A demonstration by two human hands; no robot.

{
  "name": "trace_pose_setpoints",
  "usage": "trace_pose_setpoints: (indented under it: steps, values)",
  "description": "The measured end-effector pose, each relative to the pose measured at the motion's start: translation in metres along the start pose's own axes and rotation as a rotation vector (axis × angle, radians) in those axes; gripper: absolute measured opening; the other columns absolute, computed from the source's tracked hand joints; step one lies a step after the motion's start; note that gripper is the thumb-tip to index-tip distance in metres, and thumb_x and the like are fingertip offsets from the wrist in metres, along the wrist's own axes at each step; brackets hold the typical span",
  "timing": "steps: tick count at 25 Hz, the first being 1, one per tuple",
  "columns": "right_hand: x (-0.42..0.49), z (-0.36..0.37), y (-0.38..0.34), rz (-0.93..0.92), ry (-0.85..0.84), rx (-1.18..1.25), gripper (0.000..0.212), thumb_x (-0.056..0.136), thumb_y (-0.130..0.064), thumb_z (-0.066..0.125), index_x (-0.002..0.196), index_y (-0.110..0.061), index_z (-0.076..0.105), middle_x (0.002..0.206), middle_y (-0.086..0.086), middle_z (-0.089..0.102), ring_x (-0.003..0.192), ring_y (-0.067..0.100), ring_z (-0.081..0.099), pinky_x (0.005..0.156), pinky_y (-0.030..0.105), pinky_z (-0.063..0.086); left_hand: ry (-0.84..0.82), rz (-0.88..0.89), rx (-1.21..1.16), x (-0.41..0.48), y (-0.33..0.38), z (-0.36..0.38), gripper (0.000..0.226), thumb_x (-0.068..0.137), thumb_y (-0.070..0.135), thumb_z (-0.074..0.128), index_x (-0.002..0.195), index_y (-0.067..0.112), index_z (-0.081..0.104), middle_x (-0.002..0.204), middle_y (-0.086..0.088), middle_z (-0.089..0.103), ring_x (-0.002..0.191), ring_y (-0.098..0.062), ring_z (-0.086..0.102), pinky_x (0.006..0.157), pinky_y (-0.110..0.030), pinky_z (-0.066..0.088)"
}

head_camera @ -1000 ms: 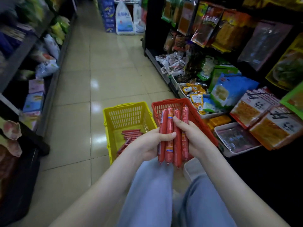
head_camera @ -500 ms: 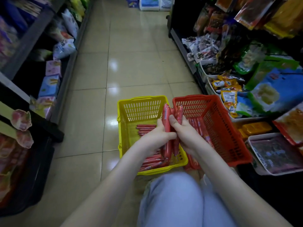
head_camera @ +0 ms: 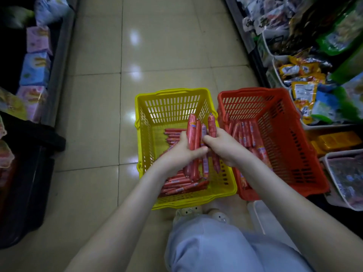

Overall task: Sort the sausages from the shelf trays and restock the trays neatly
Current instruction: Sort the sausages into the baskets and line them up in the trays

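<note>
A bundle of red sausages (head_camera: 193,130) stands upright over the yellow basket (head_camera: 172,93). My left hand (head_camera: 182,151) grips the bundle from the left, thumb across its front. My right hand (head_camera: 225,147) holds it from the right, fingers curled round the sticks. Loose red sausages (head_camera: 180,183) lie on the floor of the yellow basket. The red basket (head_camera: 306,154) beside it, to the right, holds more sausages (head_camera: 245,132) standing along its left wall.
Both baskets sit on the tiled aisle floor (head_camera: 98,114). Shelf trays with packaged snacks (head_camera: 302,75) line the right side, and a white tray (head_camera: 330,201) sits at lower right. Boxed goods (head_camera: 35,69) fill the left shelf. My knees and shoes are below the baskets.
The view has tilted down from the aisle to the baskets. Both hands moved the sausage bundle leftward, from in front of the red basket to above the yellow one.
</note>
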State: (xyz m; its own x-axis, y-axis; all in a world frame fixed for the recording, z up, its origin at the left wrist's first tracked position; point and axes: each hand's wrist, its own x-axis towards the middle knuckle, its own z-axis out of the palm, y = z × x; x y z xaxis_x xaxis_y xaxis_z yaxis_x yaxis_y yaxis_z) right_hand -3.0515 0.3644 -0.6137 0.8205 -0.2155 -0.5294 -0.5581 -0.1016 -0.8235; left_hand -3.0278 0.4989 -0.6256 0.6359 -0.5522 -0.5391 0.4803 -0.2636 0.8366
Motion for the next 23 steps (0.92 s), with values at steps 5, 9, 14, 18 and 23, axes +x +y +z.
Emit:
trace_pose_setpoints:
  steps: [5, 9, 14, 18, 23]
  values:
    - [0.057, 0.010, 0.052, -0.012, -0.130, -0.247, 0.037, 0.090, -0.011, 0.061, 0.120, -0.015, 0.039, 0.103, 0.006, 0.060, 0.085, 0.018, 0.060, 0.067, 0.018, 0.051, 0.160, -0.080, -0.542, 0.012, -0.035, -0.041, 0.038, 0.090, -0.008, 0.052, 0.123, 0.009, 0.045, 0.086, -0.011, 0.063, 0.071, -0.018, 0.064, 0.063, -0.032, 0.058]
    - [0.097, 0.048, 0.113, -0.235, -0.355, -0.782, 0.053, 0.087, -0.005, 0.058, 0.137, -0.010, 0.040, 0.132, 0.012, 0.052, 0.123, 0.025, 0.049, 0.093, 0.025, 0.036, 0.327, -0.103, -0.596, 0.014, -0.063, -0.073, 0.036, 0.089, -0.012, 0.050, 0.114, 0.014, 0.049, 0.089, -0.012, 0.065, 0.074, -0.019, 0.067, 0.066, -0.032, 0.058]
    - [0.132, 0.088, 0.183, -0.447, -0.643, -1.471, 0.049, 0.095, -0.001, 0.037, 0.143, -0.008, 0.031, 0.137, 0.013, 0.040, 0.128, 0.030, 0.040, 0.101, 0.041, 0.038, 0.408, -0.136, -0.452, 0.020, -0.093, -0.094, 0.048, 0.088, -0.013, 0.051, 0.128, 0.012, 0.043, 0.092, -0.009, 0.066, 0.076, -0.016, 0.066, 0.067, -0.029, 0.058]
    - [0.131, 0.084, 0.199, -0.447, -0.669, -1.640, 0.053, 0.098, -0.007, 0.035, 0.148, -0.012, 0.020, 0.150, 0.009, 0.028, 0.137, 0.026, 0.028, 0.107, 0.040, 0.030, 0.479, -0.182, -0.308, 0.034, -0.103, -0.088, 0.044, 0.087, -0.013, 0.054, 0.117, 0.019, 0.048, 0.093, -0.008, 0.064, 0.080, -0.018, 0.064, 0.080, -0.034, 0.054]
    - [0.109, 0.051, 0.162, -0.721, -0.199, -1.359, 0.060, 0.084, -0.009, 0.031, 0.143, -0.005, 0.038, 0.136, 0.012, 0.050, 0.124, 0.029, 0.049, 0.103, 0.039, 0.038, 0.507, -0.150, -0.206, 0.065, -0.101, -0.055, 0.042, 0.084, -0.011, 0.059, 0.105, 0.024, 0.051, 0.095, -0.007, 0.064, 0.087, -0.021, 0.063, 0.086, -0.037, 0.051]
